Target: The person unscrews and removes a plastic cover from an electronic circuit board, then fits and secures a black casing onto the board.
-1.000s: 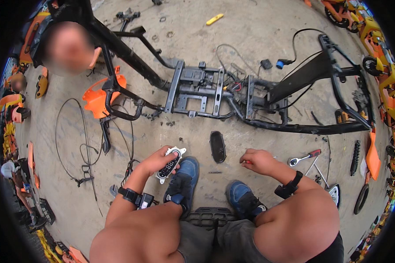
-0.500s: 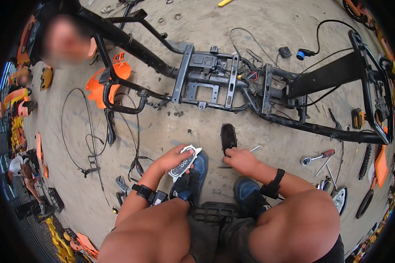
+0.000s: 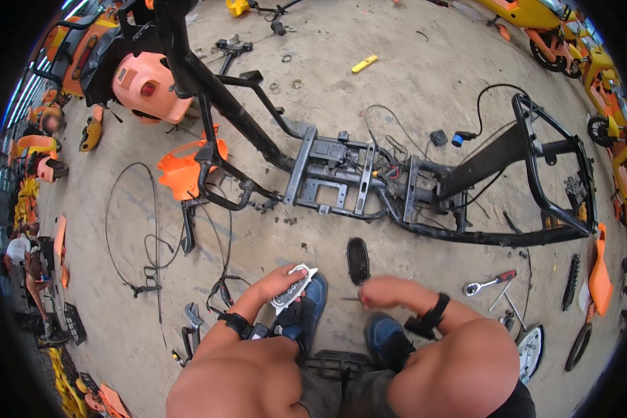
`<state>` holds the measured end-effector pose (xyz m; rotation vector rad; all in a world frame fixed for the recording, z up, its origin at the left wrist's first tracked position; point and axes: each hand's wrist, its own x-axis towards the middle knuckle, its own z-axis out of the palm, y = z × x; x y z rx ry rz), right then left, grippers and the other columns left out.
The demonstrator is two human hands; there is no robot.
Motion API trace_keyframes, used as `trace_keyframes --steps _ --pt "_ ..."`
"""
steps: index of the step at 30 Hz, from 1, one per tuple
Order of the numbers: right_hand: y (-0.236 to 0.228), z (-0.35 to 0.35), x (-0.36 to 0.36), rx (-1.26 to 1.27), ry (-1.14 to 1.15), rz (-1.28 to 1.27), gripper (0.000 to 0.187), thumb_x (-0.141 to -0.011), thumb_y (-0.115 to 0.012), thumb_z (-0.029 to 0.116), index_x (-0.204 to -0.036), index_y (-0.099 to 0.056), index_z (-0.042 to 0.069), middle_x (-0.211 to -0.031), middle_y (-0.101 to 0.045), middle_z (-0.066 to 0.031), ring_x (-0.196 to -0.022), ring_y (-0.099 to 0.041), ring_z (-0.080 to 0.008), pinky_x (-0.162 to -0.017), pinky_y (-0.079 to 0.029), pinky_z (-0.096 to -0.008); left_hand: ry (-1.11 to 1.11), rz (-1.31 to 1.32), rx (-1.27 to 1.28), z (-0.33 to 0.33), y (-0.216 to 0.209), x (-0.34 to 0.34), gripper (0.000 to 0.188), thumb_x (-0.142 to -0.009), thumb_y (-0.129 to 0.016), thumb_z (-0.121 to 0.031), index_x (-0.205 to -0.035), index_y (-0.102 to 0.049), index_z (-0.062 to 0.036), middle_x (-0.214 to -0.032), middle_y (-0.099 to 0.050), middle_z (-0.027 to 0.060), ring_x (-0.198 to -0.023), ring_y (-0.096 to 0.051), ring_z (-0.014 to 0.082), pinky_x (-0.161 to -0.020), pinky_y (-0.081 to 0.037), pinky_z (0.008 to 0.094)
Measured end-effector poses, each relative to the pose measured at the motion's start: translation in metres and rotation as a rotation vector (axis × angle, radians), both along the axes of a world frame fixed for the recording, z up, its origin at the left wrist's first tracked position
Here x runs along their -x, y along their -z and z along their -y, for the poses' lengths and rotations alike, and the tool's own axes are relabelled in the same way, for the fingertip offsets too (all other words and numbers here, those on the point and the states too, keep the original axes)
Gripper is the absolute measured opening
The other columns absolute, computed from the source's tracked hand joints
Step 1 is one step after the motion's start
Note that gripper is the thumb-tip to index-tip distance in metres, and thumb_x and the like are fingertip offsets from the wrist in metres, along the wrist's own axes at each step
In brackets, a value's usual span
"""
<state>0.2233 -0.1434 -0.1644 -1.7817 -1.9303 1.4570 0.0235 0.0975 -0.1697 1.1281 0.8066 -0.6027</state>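
Note:
My left hand is closed around a white-rimmed dashboard display, its dark face turned up, above my left shoe. My right hand is low over the floor with its fingers curled and slightly blurred. A thin dark rod points left from its fingertips, and a reddish bit shows there. Whatever lies inside the fingers is hidden. Just beyond this hand, apart from it, a black oval cover lies on the concrete.
A black scooter frame with wires stretches across ahead. Orange body panels and looped cables lie at left. At right are a ratchet, a T-shaped wrench and a white-rimmed part. Another person crouches far left.
The view has tilted up, showing more floor beyond the frame. My right hand has come away from the black cover and closed beside the thin rod. My left hand keeps the display.

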Motion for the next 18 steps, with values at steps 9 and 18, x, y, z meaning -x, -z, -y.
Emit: trace_keyframes --steps 9,18 --pt "-0.024 0.0 -0.057 0.012 1.331 -0.433 0.026 -0.089 -0.064 0.018 -0.11 -0.065 0.001 -0.088 -0.07 -0.0142 -0.077 -0.065 -0.0241 -0.071 -0.052 -0.0345 0.004 0.031 -0.012 0.001 0.0 0.003 0.037 -0.1 -0.053 -0.037 -0.118 -0.053 -0.0044 -0.077 -0.067 0.01 -0.061 -0.066 0.0174 -0.055 -0.055 0.0287" --pt "0.03 0.017 -0.002 0.128 0.971 0.167 0.033 -0.087 -0.063 0.033 -0.091 -0.065 0.0 -0.084 -0.067 -0.0223 -0.085 -0.064 -0.0414 -0.076 -0.05 -0.0476 -0.078 -0.001 0.056 0.001 0.002 0.006 0.04 -0.099 -0.055 -0.036 -0.12 -0.052 -0.0028 -0.08 -0.066 0.0112 -0.061 -0.066 0.0172 -0.055 -0.055 0.0282"
